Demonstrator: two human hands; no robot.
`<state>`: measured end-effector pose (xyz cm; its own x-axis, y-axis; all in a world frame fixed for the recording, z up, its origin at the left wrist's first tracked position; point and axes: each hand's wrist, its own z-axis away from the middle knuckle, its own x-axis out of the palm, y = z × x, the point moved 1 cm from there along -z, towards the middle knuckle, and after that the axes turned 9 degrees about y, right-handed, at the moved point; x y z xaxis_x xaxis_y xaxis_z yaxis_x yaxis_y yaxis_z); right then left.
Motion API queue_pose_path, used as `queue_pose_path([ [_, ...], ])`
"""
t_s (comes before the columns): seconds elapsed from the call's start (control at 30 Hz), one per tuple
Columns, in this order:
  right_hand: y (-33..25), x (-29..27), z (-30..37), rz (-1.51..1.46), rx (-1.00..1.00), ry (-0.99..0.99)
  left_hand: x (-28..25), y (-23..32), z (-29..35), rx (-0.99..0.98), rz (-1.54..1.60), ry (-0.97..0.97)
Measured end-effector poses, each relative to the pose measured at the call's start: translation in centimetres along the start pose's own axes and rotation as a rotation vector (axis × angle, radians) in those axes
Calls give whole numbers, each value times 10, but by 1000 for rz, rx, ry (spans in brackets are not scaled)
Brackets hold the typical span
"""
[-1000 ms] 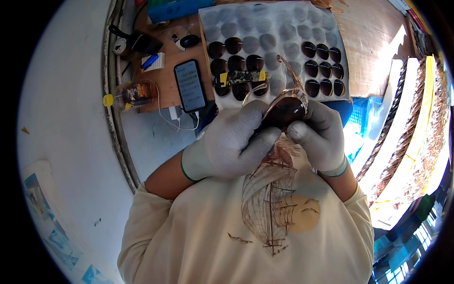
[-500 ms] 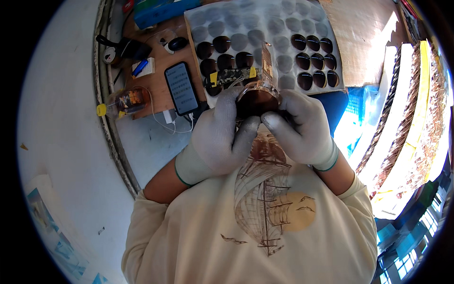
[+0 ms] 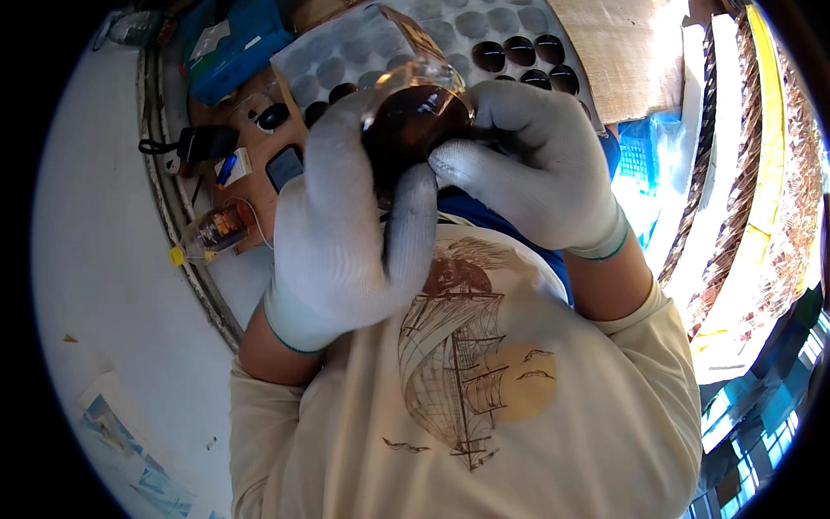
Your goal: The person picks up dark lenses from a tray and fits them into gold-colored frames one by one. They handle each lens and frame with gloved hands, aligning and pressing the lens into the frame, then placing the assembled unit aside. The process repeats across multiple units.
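In white gloves, both my hands hold a pair of sunglasses (image 3: 419, 121) up close, above my chest. Its large brown lens faces me; the rim is clear amber, and one temple arm sticks up and away. My left hand (image 3: 350, 216) grips the left side, thumb at the lens's lower edge. My right hand (image 3: 540, 160) pinches the right side, its thumb tip against the lower rim. Fingers cover the other half of the glasses. Behind them lies a pale tray (image 3: 346, 52) of round pockets, some with dark lenses (image 3: 519, 52) in them.
On the bench to the left are a phone (image 3: 285, 167), a black mouse (image 3: 273, 116), a blue box (image 3: 238, 52) and a bottle with a yellow cap (image 3: 216, 229). To the right stand a blue basket (image 3: 635, 160) and stacked brown temple-like pieces in white and yellow trays (image 3: 743, 199).
Both hands have brought the sunglasses nearer to me and slightly left, still gripping them. The view has shifted, so the tray sits higher and the phone is mostly hidden by my left hand.
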<state>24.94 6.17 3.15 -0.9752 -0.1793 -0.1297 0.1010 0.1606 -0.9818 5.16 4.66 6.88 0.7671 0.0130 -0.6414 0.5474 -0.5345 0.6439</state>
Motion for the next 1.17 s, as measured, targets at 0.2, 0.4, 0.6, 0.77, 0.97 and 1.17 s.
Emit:
queue_pose_path([
  [0.2,45,-43,36,226,-155,187,45,-8,-36,-33,48,-716],
  [0.4,40,-94,67,321,-26,64,170,-116,-94,-208,-394,-404],
  [0.6,39,-79,70,178,119,304,211,-133,-79,-314,-600,-460],
  [0.77,42,-49,60,-53,81,221,171,-133,-54,-467,-113,-189],
  [0.97,41,-25,61,-89,296,163,61,-83,29,-924,1211,-154],
  [1.17,28,36,46,-185,366,39,51,-75,57,-778,1075,-6],
])
